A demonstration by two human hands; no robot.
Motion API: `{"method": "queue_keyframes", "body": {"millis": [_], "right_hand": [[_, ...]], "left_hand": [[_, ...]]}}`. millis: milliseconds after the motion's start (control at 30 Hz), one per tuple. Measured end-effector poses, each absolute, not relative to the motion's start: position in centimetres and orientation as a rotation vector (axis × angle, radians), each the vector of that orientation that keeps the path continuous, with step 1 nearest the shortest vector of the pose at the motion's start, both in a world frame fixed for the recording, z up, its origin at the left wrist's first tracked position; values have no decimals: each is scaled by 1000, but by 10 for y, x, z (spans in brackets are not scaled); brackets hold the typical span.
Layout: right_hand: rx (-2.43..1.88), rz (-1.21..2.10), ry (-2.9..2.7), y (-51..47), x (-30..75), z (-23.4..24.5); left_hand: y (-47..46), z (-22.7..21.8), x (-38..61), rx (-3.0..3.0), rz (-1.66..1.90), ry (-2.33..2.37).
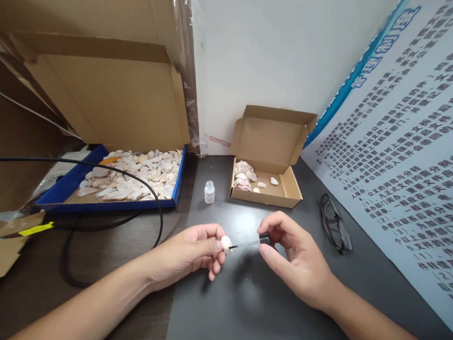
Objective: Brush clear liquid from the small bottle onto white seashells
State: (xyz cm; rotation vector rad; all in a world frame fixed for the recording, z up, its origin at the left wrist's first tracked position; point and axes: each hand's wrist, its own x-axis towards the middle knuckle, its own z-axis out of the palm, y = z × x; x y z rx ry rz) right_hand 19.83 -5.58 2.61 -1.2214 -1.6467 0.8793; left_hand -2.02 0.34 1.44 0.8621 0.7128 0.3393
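My left hand (194, 250) pinches a small white shell (226, 243) between thumb and fingers, just above the dark mat (253, 303). My right hand (294, 257) grips the black cap of a thin brush applicator (247, 244), and the brush tip touches the shell. A small clear bottle (209, 192), uncapped, stands on the mat behind my hands. To its right, an open small cardboard box (266, 188) holds a few shells.
A blue-rimmed tray (67, 188) with several white shells sits at the back left, in front of large cardboard boxes (108, 95). A black cable (153, 192) loops over the table. Folded glasses (335, 223) lie at right beside a printed poster (407, 149).
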Motion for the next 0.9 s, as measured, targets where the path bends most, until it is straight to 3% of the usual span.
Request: {"method": "queue_keyframes", "body": {"millis": [900], "right_hand": [[-1227,787,-1686,-56,198,25]], "left_hand": [[3,12,-22,891,314,683]]}}
